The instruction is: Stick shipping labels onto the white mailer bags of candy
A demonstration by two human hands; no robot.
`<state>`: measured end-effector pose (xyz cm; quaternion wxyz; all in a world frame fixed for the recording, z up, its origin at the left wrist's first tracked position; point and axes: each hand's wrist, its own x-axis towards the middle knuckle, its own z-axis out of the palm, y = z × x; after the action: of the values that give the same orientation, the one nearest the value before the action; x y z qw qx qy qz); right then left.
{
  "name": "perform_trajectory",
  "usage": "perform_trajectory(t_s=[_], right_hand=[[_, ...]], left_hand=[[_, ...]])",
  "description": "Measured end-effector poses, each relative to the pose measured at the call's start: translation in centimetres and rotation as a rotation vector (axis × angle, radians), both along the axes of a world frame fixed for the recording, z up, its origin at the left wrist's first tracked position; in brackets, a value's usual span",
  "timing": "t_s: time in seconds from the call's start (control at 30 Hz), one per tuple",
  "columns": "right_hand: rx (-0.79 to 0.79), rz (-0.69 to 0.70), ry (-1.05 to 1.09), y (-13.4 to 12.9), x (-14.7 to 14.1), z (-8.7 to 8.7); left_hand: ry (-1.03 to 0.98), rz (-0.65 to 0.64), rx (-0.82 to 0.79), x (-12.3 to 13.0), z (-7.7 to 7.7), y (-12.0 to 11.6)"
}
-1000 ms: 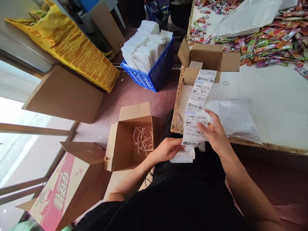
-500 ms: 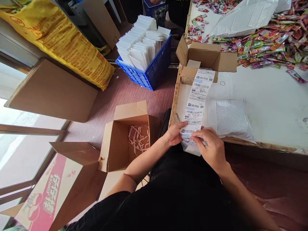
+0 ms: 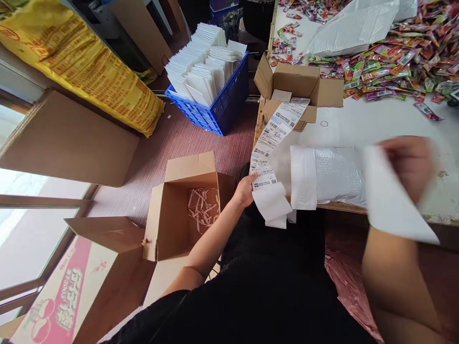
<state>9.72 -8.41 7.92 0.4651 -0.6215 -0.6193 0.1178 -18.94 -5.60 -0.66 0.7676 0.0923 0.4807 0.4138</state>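
Observation:
My left hand [image 3: 246, 190] is closed on a long strip of printed shipping labels [image 3: 278, 125], thumb on top. The strip runs up into a small open carton [image 3: 297, 71] on the table. Its lower end, blank white backing paper [image 3: 270, 203], curls downward. My right hand [image 3: 412, 165], blurred by motion, grips a white label [image 3: 394, 196] over the table's front edge, with its blank side towards me. Between my hands a bubble mailer [image 3: 339, 174] lies on the table, its left end a smoother white flap.
Many small colourful packets [image 3: 387, 67] cover the table's far side, partly under a white plastic bag [image 3: 353, 28]. On the floor stand a blue crate [image 3: 229, 102] packed with white envelopes, an open carton [image 3: 172, 215] holding paper strips, and a yellow sack [image 3: 96, 67].
My right hand has swung right, away from the strip, with a label in it. The strip's end now shows blank backing, and the strip has shifted left in my left hand.

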Motion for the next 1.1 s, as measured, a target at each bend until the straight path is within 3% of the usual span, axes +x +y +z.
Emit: perform_trajectory(t_s=[0.1,0.2,0.33,0.5,0.67,1.0,1.1], right_hand=[[-0.153,0.002,-0.249,2.6,-2.1,-3.9],[-0.177,-0.025,-0.55,2.2,-3.6,-7.2],[-0.166,0.194,-0.705,0.3,-4.9,-9.2],[-0.21,0.172,-0.739,0.0,-6.3,-10.3],[-0.208,0.165,-0.725,0.2,-5.0,-10.5],[-0.32,-0.252,-0.474,-1.5,0.9,-9.8],[-0.485,-0.423,-0.288,-2.4,3.3,-9.9]], left_hand=[[-0.023,-0.045,0.05,-0.1,-0.5,-0.5],[-0.025,-0.084,0.075,-0.3,-0.9,-0.7],[-0.013,-0.113,0.079,-0.4,-1.0,-0.5],[-0.036,-0.132,0.089,-0.5,-1.1,-0.4],[-0.037,-0.129,0.107,-0.7,-1.3,-0.7],[-0.074,-0.223,0.187,-1.4,-1.6,-0.8],[-0.079,-0.23,0.208,-1.4,-1.8,-0.8]])
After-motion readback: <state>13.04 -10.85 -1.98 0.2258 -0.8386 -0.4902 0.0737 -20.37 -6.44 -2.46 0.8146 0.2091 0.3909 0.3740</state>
